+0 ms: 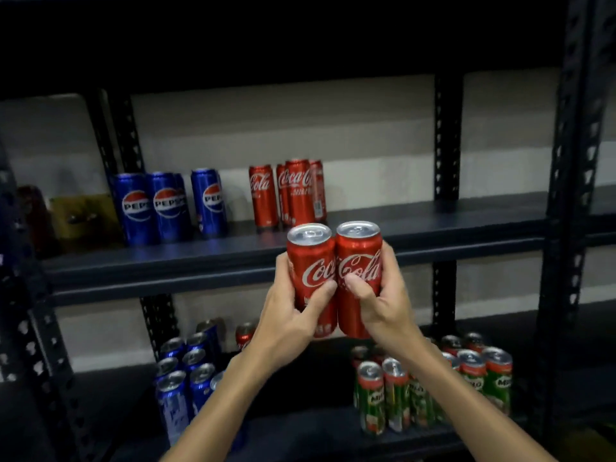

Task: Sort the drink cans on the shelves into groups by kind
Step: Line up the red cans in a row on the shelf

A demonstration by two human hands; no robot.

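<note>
Hands hold one red Coca-Cola can each: left hand [293,315] wraps its fingers round the left can [311,275], right hand [383,301] round the right can [358,271], both raised before the upper shelf [450,241]. Lower shelf [300,431]: blue cans [186,378], Milo cans [433,388], a stray red can [245,335]. Beyond stand Pepsi cans [166,205] and Coca-Cola cans [290,191], grouped. Sorting appears partly done.

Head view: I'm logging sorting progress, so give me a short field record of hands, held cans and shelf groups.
left hand: left hand holds the left Coca-Cola can
right hand: right hand holds the right Coca-Cola can
held cans: upright, side by side
upper shelf: Pepsi group left, Coca-Cola group right
lower shelf: blue cans left, Milo cans right
</note>
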